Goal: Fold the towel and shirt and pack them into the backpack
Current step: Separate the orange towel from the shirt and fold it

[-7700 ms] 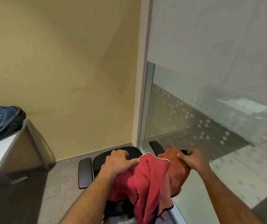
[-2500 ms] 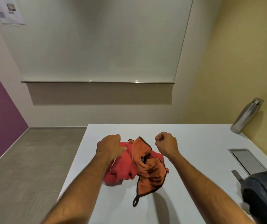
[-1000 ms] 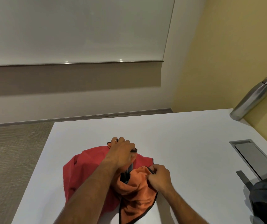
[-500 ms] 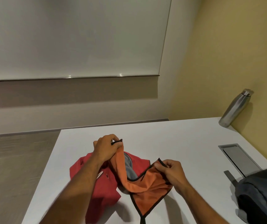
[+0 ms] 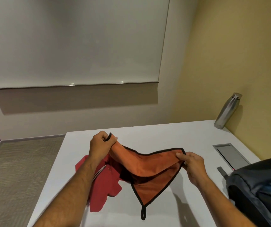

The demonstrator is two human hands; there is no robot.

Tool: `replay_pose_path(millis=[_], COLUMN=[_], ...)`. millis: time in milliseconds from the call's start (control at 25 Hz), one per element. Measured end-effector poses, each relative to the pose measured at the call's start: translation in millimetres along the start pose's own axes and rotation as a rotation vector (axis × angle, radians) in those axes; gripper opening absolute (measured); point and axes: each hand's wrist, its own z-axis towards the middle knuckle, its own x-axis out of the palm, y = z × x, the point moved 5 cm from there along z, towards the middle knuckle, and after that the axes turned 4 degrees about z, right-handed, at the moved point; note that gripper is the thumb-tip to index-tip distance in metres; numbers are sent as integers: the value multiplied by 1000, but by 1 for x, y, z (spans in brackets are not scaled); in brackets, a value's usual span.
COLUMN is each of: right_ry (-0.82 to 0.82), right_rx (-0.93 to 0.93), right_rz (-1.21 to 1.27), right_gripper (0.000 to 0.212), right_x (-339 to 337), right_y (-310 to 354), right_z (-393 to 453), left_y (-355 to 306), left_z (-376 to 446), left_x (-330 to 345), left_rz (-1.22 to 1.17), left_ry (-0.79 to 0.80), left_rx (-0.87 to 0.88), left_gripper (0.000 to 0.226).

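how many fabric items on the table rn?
2. Orange black-edged towel held up between left hand and right hand; crumpled red shirt lying below it, partly hidden.

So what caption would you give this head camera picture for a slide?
Both hands, left hand and right hand, hold the orange towel by its corners above the table, red shirt beneath.

Both bare forearms reach forward from the bottom edge, left one angled in from lower left, right one from lower right. The left hand (image 5: 100, 145) is raised higher and farther out, fingers curled tight into a fist-like grip around a corner of the towel (image 5: 149, 171). The right hand (image 5: 193, 166) sits lower, thumb and fingertips pinching the towel's opposite corner, knuckles facing the camera
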Motion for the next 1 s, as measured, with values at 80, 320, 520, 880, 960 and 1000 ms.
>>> replay_pose_path(millis=[80,320,520,880,960,1000], right_ry=[-5,108,115,-86,-77,-60], right_rx=[0,-45,-141,-499,-528,-539], right_rz=[47,-28,-156,-513,-511,-508], right_gripper=[28,50,26,24,23,23], right_x=[-10,-28,-31,-52,-57,-61], right_y=[11,38,77,138,139,138], right_z=[-3,-11,-17,-22,-30,-35], left_y=[-3,-14,-33,-61,-59,-56], left_z=[-8,-32,-51,-86,-100,-107], left_x=[-1,-6,-12,-49,-55,-57], left_rz=[-46,-94,12,-71,-43,-39], left_ry=[-6,56,64,-200,-197,-183], left_rx=[-6,13,32,137,161,174], left_gripper=[31,52,29,16,17,17])
